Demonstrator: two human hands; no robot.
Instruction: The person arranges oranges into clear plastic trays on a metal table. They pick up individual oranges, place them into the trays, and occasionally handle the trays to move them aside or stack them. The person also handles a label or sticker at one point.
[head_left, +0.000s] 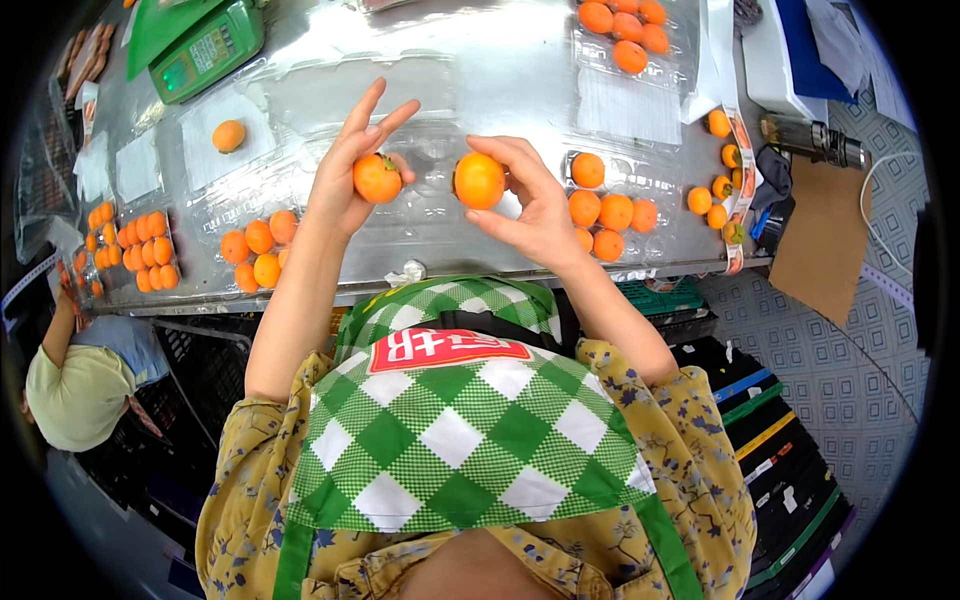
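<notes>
An orange persimmon (377, 179) with a green calyx rests in my left hand (343, 174), held by the thumb and palm while two fingers stretch away. My right hand (531, 196) grips another persimmon (480, 181) between thumb and fingers. Both hands are raised above a steel table, a short gap between the two fruits. Clear plastic trays lie beneath and around them. Persimmons (616, 212) fill part of a clear tray right of my right hand, and several more (259, 236) sit beside my left forearm. One persimmon (229, 136) lies on a white liner further left.
A green electronic scale (210, 52) stands at the back left. Packed persimmons (146, 251) are at the far left, near a co-worker (82, 382). Loose persimmons (700, 200) and a dark bottle (810, 140) lie on the right. Stacked black crates (780, 450) stand at the lower right.
</notes>
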